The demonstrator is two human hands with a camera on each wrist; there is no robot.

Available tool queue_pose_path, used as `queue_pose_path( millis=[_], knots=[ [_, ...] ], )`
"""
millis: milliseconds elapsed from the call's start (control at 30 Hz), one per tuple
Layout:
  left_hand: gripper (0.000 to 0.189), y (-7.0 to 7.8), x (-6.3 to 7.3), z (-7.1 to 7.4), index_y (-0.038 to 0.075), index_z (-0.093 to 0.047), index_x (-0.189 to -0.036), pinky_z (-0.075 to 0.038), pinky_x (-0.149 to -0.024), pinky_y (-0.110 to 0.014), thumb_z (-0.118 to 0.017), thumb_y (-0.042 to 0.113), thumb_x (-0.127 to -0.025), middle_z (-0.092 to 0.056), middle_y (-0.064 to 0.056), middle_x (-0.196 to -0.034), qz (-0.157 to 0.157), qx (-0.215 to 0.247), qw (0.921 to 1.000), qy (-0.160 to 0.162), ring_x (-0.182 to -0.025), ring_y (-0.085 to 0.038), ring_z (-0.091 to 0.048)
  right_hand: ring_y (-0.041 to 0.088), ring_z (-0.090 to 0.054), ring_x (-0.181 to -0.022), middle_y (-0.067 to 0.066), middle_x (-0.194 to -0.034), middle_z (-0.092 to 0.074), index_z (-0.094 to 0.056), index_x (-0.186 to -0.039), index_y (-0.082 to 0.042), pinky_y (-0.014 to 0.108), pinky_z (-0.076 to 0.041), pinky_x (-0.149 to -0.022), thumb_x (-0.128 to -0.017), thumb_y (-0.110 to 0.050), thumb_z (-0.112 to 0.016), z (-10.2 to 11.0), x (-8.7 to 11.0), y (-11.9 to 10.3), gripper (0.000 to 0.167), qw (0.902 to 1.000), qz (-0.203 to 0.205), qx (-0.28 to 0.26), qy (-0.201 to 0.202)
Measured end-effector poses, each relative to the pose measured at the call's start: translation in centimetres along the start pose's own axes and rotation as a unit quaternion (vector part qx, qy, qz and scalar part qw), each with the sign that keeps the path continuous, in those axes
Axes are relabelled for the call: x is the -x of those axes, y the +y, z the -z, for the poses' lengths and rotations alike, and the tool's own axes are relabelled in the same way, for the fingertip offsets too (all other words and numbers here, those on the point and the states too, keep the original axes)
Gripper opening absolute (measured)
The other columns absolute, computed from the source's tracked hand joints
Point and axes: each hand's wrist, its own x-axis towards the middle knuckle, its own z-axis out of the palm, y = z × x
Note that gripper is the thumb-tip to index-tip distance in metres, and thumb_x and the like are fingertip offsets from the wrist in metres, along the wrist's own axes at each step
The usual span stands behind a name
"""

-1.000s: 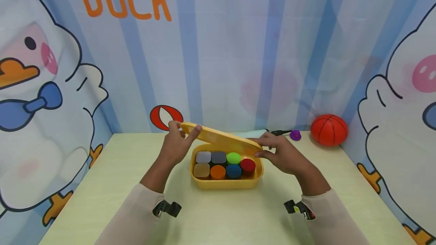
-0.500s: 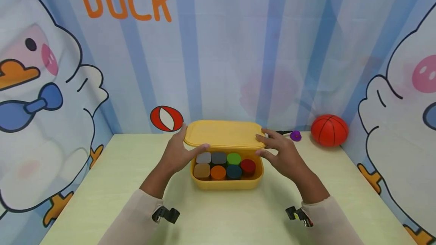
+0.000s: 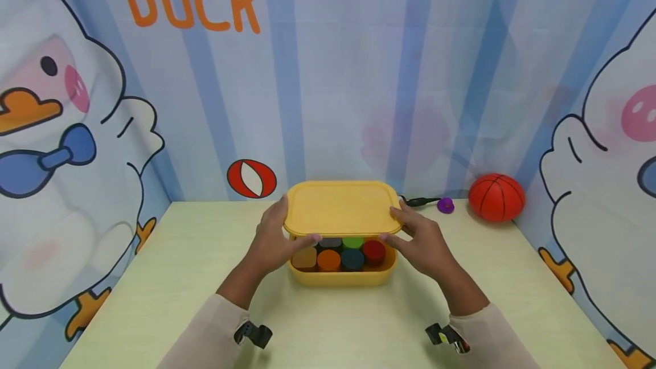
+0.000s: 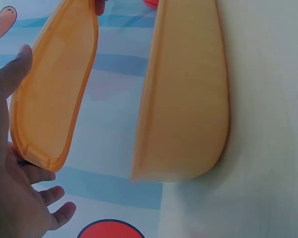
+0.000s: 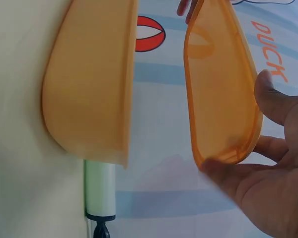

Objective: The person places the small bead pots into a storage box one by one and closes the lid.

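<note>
Both hands are gripping the yellow lid (image 3: 342, 208) by its short ends, left hand (image 3: 274, 239) and right hand (image 3: 422, 241), fingers curled around the rim; the lid is hovering level just above the yellow box (image 3: 342, 273), not touching it; the box is sitting on the table (image 3: 154, 278), coloured blocks (image 3: 340, 257) showing inside beneath the lid's near edge.

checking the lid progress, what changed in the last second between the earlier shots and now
The yellow lid went from tilted to level and came forward over the yellow box, still above its rim. The left hand and right hand kept hold of its ends. The box, its colored pots and the basketball stayed put.
</note>
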Motion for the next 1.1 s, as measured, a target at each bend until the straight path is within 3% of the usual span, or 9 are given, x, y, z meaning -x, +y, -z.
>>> queue_pose_path(
  millis=[200,367,667,1100],
  knots=[
    [0.127,-0.8,0.8,-0.8,0.01,-0.01,-0.177,-0.017,-0.131,-0.078,-0.087,0.059,-0.089,-0.02,-0.012,-0.184,0.014,-0.039,0.9991,-0.004,-0.169,-0.044,-0.019,0.046,-0.031,-0.165,0.018,-0.179,-0.03,-0.052,-0.162,-0.003,0.062,-0.035,-0.128,-0.098,-0.021,-0.084,-1.0,0.4,0.5,0.073,0.9986,-0.048,-0.022,-0.004],
    [0.128,-1.6,1.4,-1.6,0.003,-0.012,-0.176,-0.019,-0.128,-0.08,-0.086,0.06,-0.089,-0.02,-0.017,-0.183,0.015,-0.072,0.9973,-0.007,-0.168,-0.047,-0.022,0.045,-0.024,-0.168,0.016,-0.18,-0.029,-0.055,-0.16,-0.004,0.062,-0.028,-0.133,-0.097,-0.023,-0.085,-1.7,0.9,1.1,0.072,0.9965,-0.081,-0.022,-0.006],
    [0.129,-2.4,2.2,-3.2,0.003,-0.011,-0.176,-0.018,-0.129,-0.078,-0.083,0.065,-0.089,-0.019,-0.016,-0.184,0.034,-0.096,0.9945,-0.027,-0.168,-0.046,-0.021,0.048,-0.008,-0.171,0.014,-0.181,-0.028,-0.057,-0.159,-0.004,0.075,-0.018,-0.131,-0.095,-0.026,-0.086,-2.3,1.9,2.2,0.073,0.9947,-0.102,-0.011,-0.013],
    [0.125,-3.3,3.0,-4.2,-0.001,-0.014,-0.174,-0.019,-0.123,-0.081,-0.086,0.056,-0.09,-0.02,-0.019,-0.183,0.029,-0.091,0.9948,-0.036,-0.166,-0.052,-0.02,0.042,-0.004,-0.173,0.015,-0.178,-0.032,-0.057,-0.157,0.0,0.071,-0.014,-0.134,-0.093,-0.023,-0.089,-3.5,2.7,3.6,0.075,0.9906,-0.131,-0.03,-0.022]
  ],
)
